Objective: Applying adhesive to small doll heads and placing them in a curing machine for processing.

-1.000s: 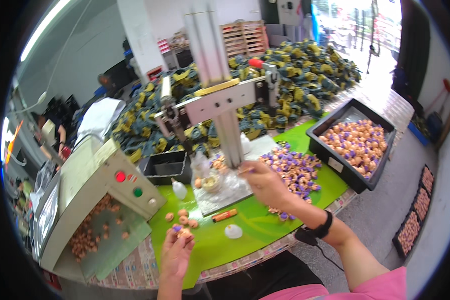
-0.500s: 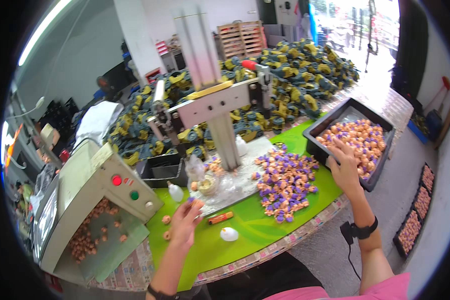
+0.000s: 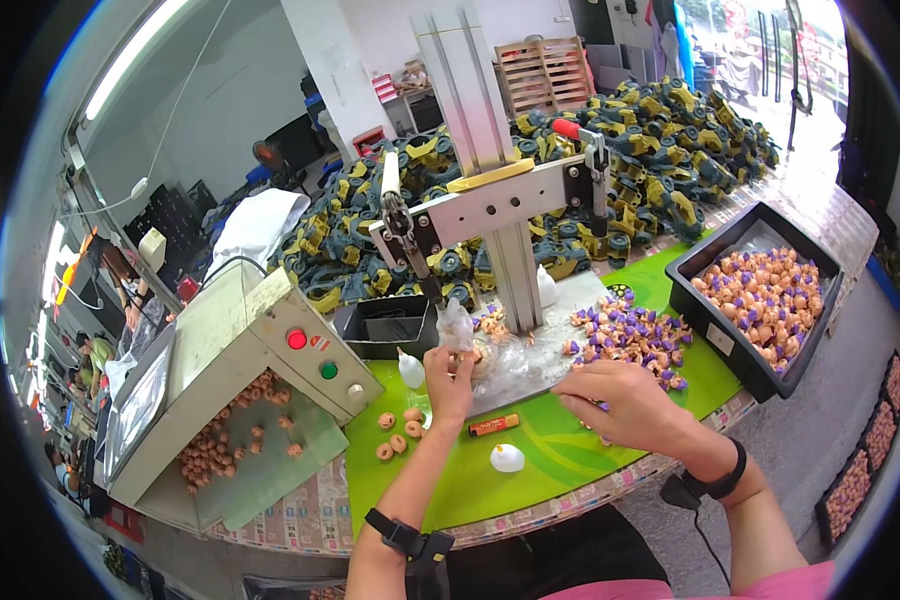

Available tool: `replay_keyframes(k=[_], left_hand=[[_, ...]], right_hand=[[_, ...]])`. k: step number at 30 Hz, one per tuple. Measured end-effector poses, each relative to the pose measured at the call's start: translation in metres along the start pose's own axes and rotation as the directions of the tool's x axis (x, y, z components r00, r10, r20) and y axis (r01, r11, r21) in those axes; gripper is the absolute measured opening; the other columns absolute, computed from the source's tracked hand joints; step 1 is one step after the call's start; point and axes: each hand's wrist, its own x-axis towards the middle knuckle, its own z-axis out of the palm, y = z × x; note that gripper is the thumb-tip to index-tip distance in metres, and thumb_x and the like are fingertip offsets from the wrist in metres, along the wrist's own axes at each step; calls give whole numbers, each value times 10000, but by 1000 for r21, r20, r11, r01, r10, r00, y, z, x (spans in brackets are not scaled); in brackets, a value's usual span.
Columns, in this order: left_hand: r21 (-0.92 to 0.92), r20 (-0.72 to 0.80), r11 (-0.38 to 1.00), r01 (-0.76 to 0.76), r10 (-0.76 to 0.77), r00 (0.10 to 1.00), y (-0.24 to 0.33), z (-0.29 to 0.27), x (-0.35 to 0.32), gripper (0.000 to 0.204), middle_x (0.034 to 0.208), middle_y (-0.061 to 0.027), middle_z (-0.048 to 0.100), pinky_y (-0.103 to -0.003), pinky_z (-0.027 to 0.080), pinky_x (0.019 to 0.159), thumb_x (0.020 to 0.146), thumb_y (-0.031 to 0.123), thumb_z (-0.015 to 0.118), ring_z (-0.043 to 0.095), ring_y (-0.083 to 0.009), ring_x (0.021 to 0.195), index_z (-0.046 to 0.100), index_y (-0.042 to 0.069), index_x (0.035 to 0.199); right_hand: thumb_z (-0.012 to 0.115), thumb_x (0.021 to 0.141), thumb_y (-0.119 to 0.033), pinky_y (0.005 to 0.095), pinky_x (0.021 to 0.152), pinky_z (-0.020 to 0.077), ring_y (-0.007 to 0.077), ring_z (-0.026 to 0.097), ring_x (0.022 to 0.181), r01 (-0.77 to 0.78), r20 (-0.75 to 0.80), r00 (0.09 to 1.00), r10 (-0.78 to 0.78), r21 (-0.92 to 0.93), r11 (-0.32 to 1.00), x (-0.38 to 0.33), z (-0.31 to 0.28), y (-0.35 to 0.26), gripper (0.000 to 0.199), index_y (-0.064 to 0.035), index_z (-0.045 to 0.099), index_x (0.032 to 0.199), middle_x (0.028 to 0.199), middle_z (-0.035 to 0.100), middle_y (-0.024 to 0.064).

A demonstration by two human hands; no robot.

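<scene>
My left hand (image 3: 449,388) is closed at the base of the left toggle clamp (image 3: 410,240), its fingertips pinched around something mostly hidden there. Beside those fingers are clear plastic wrapping (image 3: 505,362) and a small round pot (image 3: 482,360). My right hand (image 3: 625,405) hovers over the green mat with fingers curled together; whatever they hold is hidden. Just beyond it spreads a pile of small peach-and-purple plastic pieces (image 3: 635,338). Several round peach pieces (image 3: 398,443) lie by my left wrist. An orange tube-shaped item (image 3: 494,425) and a white dropper bottle (image 3: 507,458) rest between my arms.
A black bin (image 3: 730,345) of peach-and-purple pieces stands at the right. To the left, a cream machine (image 3: 260,330) with red and green buttons has peach pieces at its opening. Behind the clamp stand (image 3: 515,270) rises a heap of dark green-and-yellow toy vehicles (image 3: 660,150).
My right hand has left the black bin and come left over the mat. My left hand has moved up to the clamp from near the mat's left side. The whole view has shifted.
</scene>
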Motion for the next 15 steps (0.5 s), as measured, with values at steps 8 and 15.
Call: replay_keyframes(k=[8, 15], left_hand=[[30, 12, 987, -158, 158, 987, 4, -4, -4, 234, 1046, -113, 480, -293, 487, 673, 804, 29, 681, 548, -203, 808, 579, -13, 1011], [93, 19, 984, -152, 151, 988, 5, -8, -7, 232, 1101, -127, 495, -294, 486, 670, 815, 29, 662, 567, -214, 778, 576, -21, 1025]], right_hand=[[622, 844, -125, 436, 805, 467, 347, 604, 902, 362, -363, 853, -375, -106, 926, 110, 19, -23, 228, -21, 637, 1047, 950, 649, 167], [710, 789, -244, 446, 906, 426, 391, 592, 985, 94, -326, 929, -175, -249, 964, 222, 27, -44, 669, -5, 415, 1339, 1072, 622, 235]])
